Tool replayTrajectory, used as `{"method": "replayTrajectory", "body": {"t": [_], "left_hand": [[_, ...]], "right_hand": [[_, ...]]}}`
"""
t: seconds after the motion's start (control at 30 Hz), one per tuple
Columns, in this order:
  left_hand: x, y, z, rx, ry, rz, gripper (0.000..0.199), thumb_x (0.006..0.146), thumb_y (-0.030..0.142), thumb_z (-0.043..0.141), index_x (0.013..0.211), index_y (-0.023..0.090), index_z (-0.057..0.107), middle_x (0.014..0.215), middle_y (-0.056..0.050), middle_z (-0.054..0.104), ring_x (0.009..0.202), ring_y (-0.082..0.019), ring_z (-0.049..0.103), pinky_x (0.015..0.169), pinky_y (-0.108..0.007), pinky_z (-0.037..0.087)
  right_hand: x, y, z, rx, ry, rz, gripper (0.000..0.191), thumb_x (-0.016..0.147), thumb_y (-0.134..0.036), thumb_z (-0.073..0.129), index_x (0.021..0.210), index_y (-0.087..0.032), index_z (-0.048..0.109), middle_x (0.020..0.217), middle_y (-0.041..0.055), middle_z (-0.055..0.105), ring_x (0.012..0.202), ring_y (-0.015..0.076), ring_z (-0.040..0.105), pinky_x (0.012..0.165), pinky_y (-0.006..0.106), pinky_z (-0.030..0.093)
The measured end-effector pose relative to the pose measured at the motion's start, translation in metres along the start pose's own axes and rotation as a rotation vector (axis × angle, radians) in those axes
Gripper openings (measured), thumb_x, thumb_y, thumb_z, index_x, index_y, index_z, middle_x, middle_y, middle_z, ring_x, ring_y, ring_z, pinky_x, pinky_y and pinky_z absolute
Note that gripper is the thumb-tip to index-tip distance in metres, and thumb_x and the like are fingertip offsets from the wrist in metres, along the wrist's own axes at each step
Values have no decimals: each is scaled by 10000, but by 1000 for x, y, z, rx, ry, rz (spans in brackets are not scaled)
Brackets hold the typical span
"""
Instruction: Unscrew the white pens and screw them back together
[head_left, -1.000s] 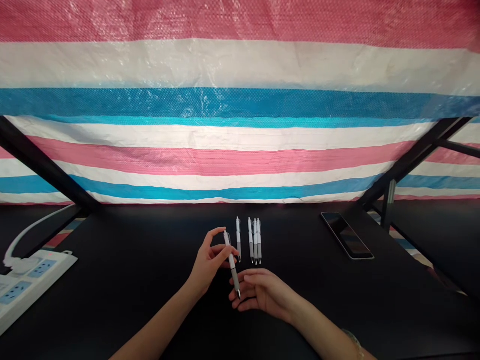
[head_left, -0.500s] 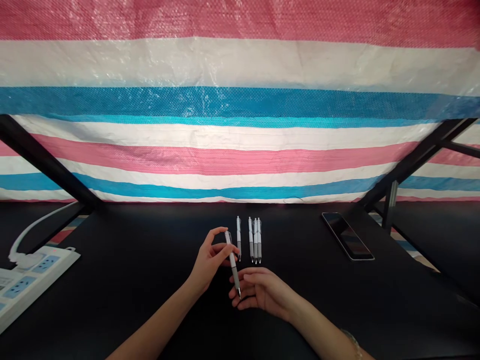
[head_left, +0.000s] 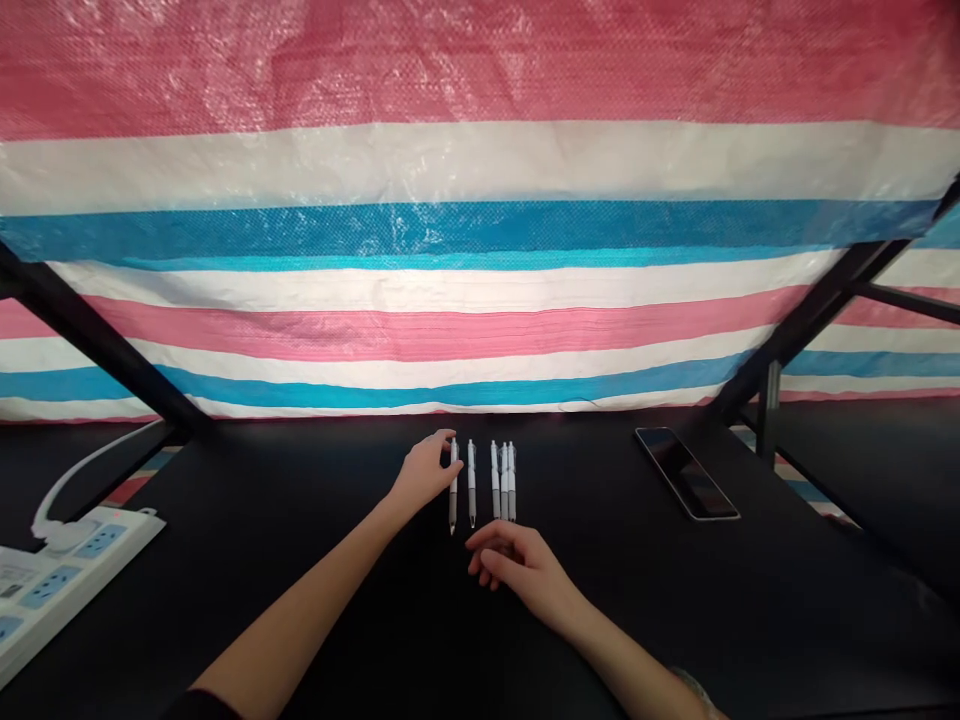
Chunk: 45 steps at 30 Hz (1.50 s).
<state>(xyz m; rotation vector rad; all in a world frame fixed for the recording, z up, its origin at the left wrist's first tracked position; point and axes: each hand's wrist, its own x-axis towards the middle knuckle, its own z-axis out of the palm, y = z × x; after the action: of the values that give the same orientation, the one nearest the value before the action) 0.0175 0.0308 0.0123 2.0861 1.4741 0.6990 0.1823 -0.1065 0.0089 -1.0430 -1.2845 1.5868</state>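
The left hand pinches, between thumb and fingers, the upper part of a slim pen with smooth white barrel and grey grip, just left of a matching single pen, while the right hand is loosely curled, gripping nothing visible, near the lower ends of three pens lined closely together. Around them, the matte black table bears a flat, glossy rectangular phone and a white plastic power strip with a plug seated in it, before a crinkled, woven striped sheet.
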Motion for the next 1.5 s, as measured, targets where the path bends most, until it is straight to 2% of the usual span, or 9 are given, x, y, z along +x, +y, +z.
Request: {"method": "replayTrajectory", "body": {"t": [0.1,0.2,0.4,0.57,0.73,0.83,1.07,1.3,1.5], "left_hand": [[-9,5,4,61,14,18,388,754,258,564,1124,144,565,1038,-130,618,741,-235,643,711,-358,480],[-27,15,0,163,-19,141,390,802,329,540,1181,236,540,1184,-93,552,862,-243,618,769,-372,467],[-51,11,-6,246,-272,494,441,743,360,657,1167,285,568,1283,-79,500,1107,-286,488,897,-415,443],[-48,5,-5,153,-332,460,440,717,305,688,1148,271,606,1298,-89,490,1095,-284,514,924,-410,433],[-44,6,-16,21,-505,404,745,552,332,790,1252,301,537,1395,-84,400,885,-251,603,735,-346,518],[-42,5,-18,11,-556,376,736,584,273,757,1278,289,513,1396,-90,396,722,-187,612,648,-317,521],[-40,5,-10,30,-468,481,652,605,376,765,1215,259,568,1295,-97,507,1159,-303,465,951,-423,400],[-38,9,-7,74,-402,561,369,772,287,632,1141,265,614,1192,-71,584,1063,-262,515,919,-399,416],[-38,6,-8,100,-393,610,330,779,281,620,1107,248,621,1187,-63,597,1041,-254,517,914,-393,415]], "right_hand": [[-1,-7,-5,-301,134,-145,166,834,-243,497,912,-168,623,761,33,639,684,140,568,631,264,438],[-1,-10,-13,-692,198,-324,217,825,-151,462,989,-195,597,908,56,630,868,183,563,753,310,455],[2,-3,-25,-1338,81,-465,427,827,-121,440,1244,-208,465,1292,81,489,1254,252,341,1016,440,314],[4,3,-25,-1421,1,-460,365,821,-130,458,1177,-185,521,1217,105,534,1220,256,379,983,427,343],[4,2,-25,-1422,-35,-464,386,796,-129,471,1176,-182,523,1198,99,542,1218,262,370,995,435,325],[4,2,-27,-1431,-68,-466,416,765,-99,476,1170,-180,524,1207,91,535,1219,261,362,1006,439,308],[5,2,-27,-1475,-93,-519,367,783,-49,479,1124,-170,536,1147,96,564,1171,246,414,953,412,359],[8,6,-25,-1513,-86,-626,204,892,-98,425,1009,-171,575,1016,75,607,1106,223,458,923,366,382],[11,10,-24,-1618,-82,-686,192,910,-98,405,875,-169,580,932,64,605,1032,209,487,886,346,393]]}}
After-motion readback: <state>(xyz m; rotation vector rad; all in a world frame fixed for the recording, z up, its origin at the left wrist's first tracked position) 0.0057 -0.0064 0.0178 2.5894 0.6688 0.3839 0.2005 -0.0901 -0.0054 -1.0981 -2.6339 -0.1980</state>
